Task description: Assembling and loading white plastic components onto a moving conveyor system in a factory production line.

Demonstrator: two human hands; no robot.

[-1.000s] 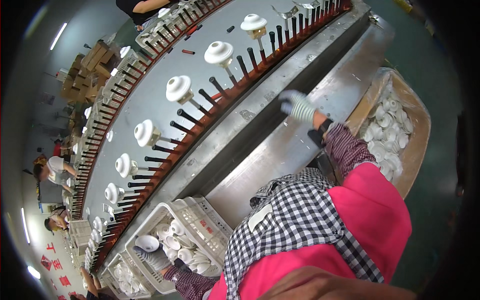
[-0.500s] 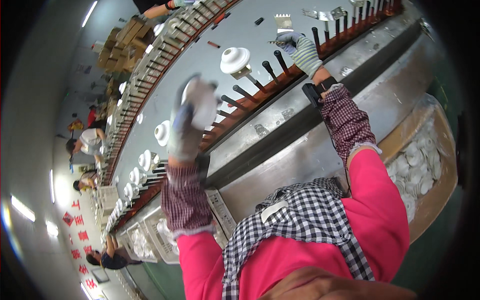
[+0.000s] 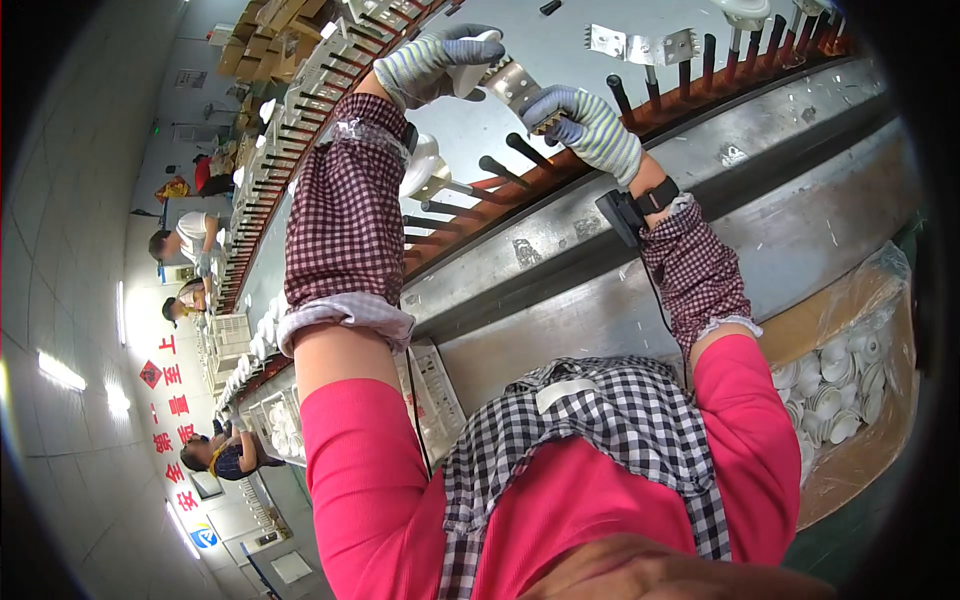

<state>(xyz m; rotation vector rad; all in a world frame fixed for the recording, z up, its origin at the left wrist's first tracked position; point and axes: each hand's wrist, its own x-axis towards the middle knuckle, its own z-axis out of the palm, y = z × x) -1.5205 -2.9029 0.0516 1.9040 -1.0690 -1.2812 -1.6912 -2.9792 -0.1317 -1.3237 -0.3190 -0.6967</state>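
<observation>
While I am leaning over a long grey conveyor edged with a red rail of dark upright pegs, other workers are standing far off along its left side, near white crates of small white parts. My left arm, in a checked sleeve cover, is reaching up the middle left of the view, and my left hand, in a striped grey glove, is curling its fingers around a white cap-shaped part, holding it just above the pegs. Just below that arm, another white part is sitting on a peg. Touching the part I am holding, a flat metal bracket with a toothed edge is lying between my two hands. My right hand, gloved the same way, is pinching the lower end of that bracket, fingers narrowly closed on it. A dark band with a small black device is sitting on my right wrist. Further right, another metal bracket is lying on the belt. At the far right, a plastic-lined cardboard box is holding many white round parts
</observation>
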